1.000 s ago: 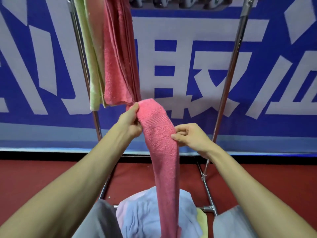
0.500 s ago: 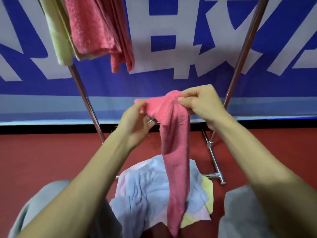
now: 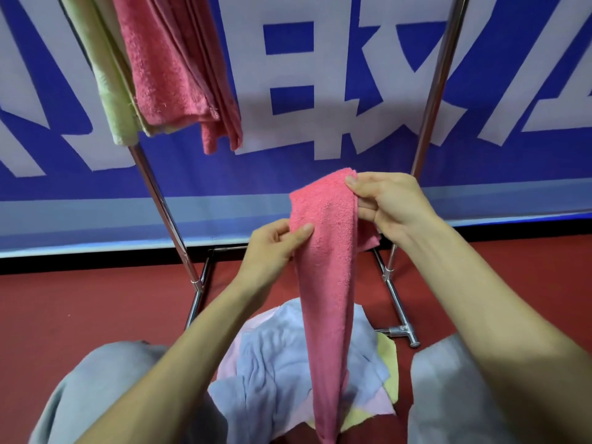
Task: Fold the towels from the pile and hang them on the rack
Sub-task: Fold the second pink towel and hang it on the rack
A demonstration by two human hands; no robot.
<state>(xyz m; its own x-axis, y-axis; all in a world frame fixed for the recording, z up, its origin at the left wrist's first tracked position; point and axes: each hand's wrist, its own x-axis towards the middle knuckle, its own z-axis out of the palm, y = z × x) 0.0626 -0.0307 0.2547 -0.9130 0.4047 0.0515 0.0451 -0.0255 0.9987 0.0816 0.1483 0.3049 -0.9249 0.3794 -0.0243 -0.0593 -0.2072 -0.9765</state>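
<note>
Behind the pink towel [image 3: 326,267], fingers of the left hand [image 3: 272,248], presumably pinching

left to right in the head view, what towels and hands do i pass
green towel → hung pink towel → left hand → held pink towel → right hand

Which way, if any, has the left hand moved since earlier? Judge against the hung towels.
Yes: left hand dropped from the hanging pink towels' lower edge to well below it.
</note>
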